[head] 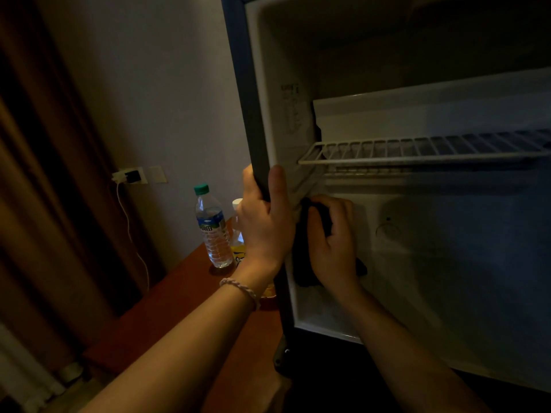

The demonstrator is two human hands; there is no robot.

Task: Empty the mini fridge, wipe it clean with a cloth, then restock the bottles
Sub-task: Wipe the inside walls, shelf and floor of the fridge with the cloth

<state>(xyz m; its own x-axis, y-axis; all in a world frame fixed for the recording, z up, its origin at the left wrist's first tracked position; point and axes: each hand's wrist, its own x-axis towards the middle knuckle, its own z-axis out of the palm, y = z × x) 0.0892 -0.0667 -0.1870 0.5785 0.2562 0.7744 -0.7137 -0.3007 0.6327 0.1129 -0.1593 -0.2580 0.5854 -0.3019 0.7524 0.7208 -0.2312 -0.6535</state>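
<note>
Wiping the mini fridge (417, 239) inner left wall: right hand (334, 239), fingers curled around the dark cloth (301, 263); left hand (264, 222) grips the cabinet edge. Bottles (212, 231) outside risk an elbow knock.

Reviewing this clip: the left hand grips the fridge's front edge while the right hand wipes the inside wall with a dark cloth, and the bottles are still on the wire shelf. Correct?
Not quite. The head view shows the wire shelf bare; the bottles stand outside on the wooden table. The rest holds: the left hand grips the fridge's front edge, and the right hand wipes the inside wall with a dark cloth.
</note>
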